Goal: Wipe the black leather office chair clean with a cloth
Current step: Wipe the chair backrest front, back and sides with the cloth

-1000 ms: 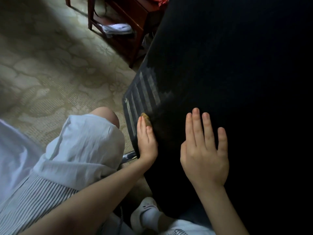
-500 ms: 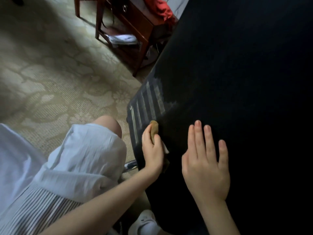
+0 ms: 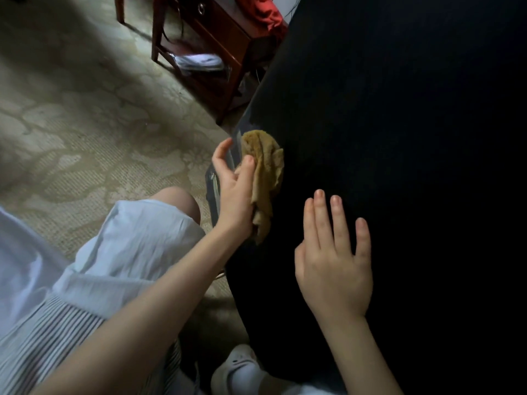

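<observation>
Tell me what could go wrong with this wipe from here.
1. The cloth is bunched, pinched by the left hand with a tail hanging loose; it may slip or clean only a narrow strip.
2. The black chair lies in deep shadow, so missed patches would be hard to spot.
3. The right hand rests flat on the chair; if it lifts, the chair might shift under the wiping push.

Patterned beige carpet (image 3: 85, 132), red-brown wooden table (image 3: 222, 38)

A dark wooden table (image 3: 228, 41) stands on pale patterned carpet (image 3: 85, 124), a red garment (image 3: 268, 14) bunched on top and, blurred, what may be white papers (image 3: 199, 61) on its lower shelf.
</observation>
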### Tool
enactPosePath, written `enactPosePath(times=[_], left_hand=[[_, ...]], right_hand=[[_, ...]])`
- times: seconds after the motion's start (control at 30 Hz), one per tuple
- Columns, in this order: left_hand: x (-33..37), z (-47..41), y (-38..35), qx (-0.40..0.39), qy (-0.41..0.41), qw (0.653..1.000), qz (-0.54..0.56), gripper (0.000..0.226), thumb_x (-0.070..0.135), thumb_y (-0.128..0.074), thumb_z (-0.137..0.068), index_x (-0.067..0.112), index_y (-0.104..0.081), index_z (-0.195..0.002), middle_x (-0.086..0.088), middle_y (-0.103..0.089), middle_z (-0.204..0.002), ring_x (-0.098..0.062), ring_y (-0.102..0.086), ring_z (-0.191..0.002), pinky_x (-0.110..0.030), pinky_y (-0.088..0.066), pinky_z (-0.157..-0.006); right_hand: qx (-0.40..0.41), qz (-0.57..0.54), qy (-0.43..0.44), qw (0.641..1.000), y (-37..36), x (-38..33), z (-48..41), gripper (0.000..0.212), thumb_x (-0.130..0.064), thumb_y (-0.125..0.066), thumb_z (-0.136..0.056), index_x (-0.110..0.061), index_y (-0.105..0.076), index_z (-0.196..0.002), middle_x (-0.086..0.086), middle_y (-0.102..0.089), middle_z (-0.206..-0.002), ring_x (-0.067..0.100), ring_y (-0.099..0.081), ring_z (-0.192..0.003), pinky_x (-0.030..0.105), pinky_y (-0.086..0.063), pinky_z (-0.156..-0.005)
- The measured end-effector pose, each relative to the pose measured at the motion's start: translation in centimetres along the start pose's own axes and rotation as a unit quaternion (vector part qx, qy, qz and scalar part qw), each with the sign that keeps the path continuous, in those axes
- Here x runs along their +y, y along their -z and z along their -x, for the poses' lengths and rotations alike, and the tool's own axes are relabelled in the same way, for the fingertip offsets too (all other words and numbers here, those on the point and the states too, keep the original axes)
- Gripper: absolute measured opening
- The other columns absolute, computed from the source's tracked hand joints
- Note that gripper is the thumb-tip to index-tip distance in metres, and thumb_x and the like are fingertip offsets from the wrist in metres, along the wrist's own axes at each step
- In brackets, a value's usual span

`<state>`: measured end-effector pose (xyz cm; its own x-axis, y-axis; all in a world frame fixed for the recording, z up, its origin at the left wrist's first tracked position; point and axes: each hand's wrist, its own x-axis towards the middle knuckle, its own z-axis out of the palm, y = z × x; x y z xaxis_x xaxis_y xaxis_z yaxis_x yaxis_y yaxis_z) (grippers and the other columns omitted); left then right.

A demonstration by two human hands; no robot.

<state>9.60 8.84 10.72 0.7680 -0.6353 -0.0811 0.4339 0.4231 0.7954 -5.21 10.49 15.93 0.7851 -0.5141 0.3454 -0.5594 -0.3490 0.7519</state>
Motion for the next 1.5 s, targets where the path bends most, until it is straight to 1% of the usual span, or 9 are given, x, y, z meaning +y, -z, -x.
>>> enactPosePath(times=[0.13,0.23,0.5,0.63,0.8,0.97,1.13,1.3,1.5], left_hand=[[-3.6,-0.7,0.0,-0.029,-0.029,0.989,-0.139,0.031,0.02,-0.037,-0.099,0.015,-0.041,-0.13,0.002,-0.047,-0.119,-0.008,-0.048,-0.113,-0.029,-0.036,-0.099],[-5.2,-1.2,0.4,0.057,-0.03,0.967,-0.247,0.038,0.027,-0.038,-0.096,0.016,-0.049,-0.131,0.001,-0.031,-0.12,-0.015,-0.032,-0.119,-0.025,-0.022,-0.107],[-3.5,1.8,-2.9,-0.018,-0.095,0.979,-0.181,0.043,0.055,-0.033,-0.087,0.052,-0.029,-0.129,0.019,-0.032,-0.111,-0.013,-0.037,-0.117,-0.021,-0.031,-0.099],[-5.0,1.4,-2.8,0.0,-0.171,0.962,-0.211,0.048,0.043,-0.034,-0.091,0.043,-0.028,-0.138,0.016,-0.03,-0.112,-0.018,-0.04,-0.109,-0.041,-0.038,-0.101],[-7.9,0.6,-0.9,0.02,-0.196,0.947,-0.254,0.047,0.035,-0.034,-0.094,0.03,-0.032,-0.141,0.002,-0.035,-0.112,-0.022,-0.044,-0.107,-0.041,-0.04,-0.099],[-14.2,-0.4,4.1,0.085,-0.055,0.945,-0.312,0.047,0.043,-0.029,-0.092,0.031,-0.027,-0.138,-0.003,-0.036,-0.112,-0.016,-0.041,-0.106,-0.027,-0.034,-0.095],[-19.0,-1.8,8.3,0.192,0.127,0.908,-0.349,0.057,0.037,-0.032,-0.088,0.013,-0.043,-0.139,-0.024,-0.044,-0.114,-0.037,-0.05,-0.104,-0.041,-0.039,-0.098],[-19.6,-2.0,10.2,0.212,0.304,0.873,-0.317,0.037,0.024,-0.032,-0.101,0.01,-0.053,-0.128,-0.012,-0.056,-0.12,-0.029,-0.052,-0.109,-0.034,-0.035,-0.098],[-18.5,-0.7,8.8,0.236,0.245,0.879,-0.333,0.028,0.018,-0.035,-0.097,0.007,-0.059,-0.107,-0.016,-0.056,-0.102,-0.035,-0.055,-0.1,-0.041,-0.044,-0.091]], right_hand=[[-0.006,-0.045,-0.012,0.999,0.5,-0.2,-0.5,0.053,-0.024,-0.031,-0.089,-0.007,-0.045,-0.137,0.009,-0.041,-0.146,0.022,-0.025,-0.135,0.041,0.005,-0.115],[-0.022,-0.053,-0.006,0.998,0.5,-0.6,-0.8,0.052,-0.024,-0.032,-0.088,-0.008,-0.049,-0.135,0.009,-0.043,-0.144,0.023,-0.025,-0.135,0.043,0.005,-0.114],[-0.041,-0.066,-0.007,0.997,0.0,-1.6,-2.0,0.052,-0.021,-0.028,-0.089,-0.006,-0.046,-0.136,0.01,-0.041,-0.145,0.024,-0.021,-0.137,0.044,0.007,-0.114],[-0.042,0.005,0.022,0.999,-0.7,-1.5,-1.5,0.054,-0.02,-0.022,-0.093,-0.008,-0.031,-0.145,0.01,-0.027,-0.152,0.025,-0.015,-0.14,0.045,0.009,-0.114],[-0.064,0.069,0.06,0.994,-0.9,-1.9,-1.6,0.06,-0.029,-0.024,-0.09,-0.011,-0.027,-0.148,0.012,-0.01,-0.152,0.025,-0.011,-0.14,0.048,0.011,-0.113],[-0.06,0.061,0.056,0.995,-1.2,-2.3,-1.7,0.058,-0.026,-0.025,-0.089,-0.008,-0.033,-0.144,0.014,-0.017,-0.15,0.025,-0.016,-0.138,0.046,0.007,-0.114],[-0.048,0.05,0.057,0.996,-1.7,-2.6,-1.9,0.052,-0.021,-0.027,-0.093,-0.007,-0.035,-0.143,0.012,-0.031,-0.15,0.026,-0.02,-0.137,0.046,0.003,-0.114],[-0.056,0.057,0.056,0.995,-1.6,-2.7,-2.0,0.056,-0.025,-0.027,-0.091,-0.007,-0.036,-0.143,0.011,-0.032,-0.15,0.025,-0.019,-0.137,0.046,0.002,-0.114],[-0.053,0.075,0.063,0.994,-1.7,-2.5,-1.7,0.056,-0.026,-0.03,-0.092,-0.007,-0.033,-0.145,0.011,-0.029,-0.152,0.025,-0.018,-0.138,0.047,0.0,-0.113]])
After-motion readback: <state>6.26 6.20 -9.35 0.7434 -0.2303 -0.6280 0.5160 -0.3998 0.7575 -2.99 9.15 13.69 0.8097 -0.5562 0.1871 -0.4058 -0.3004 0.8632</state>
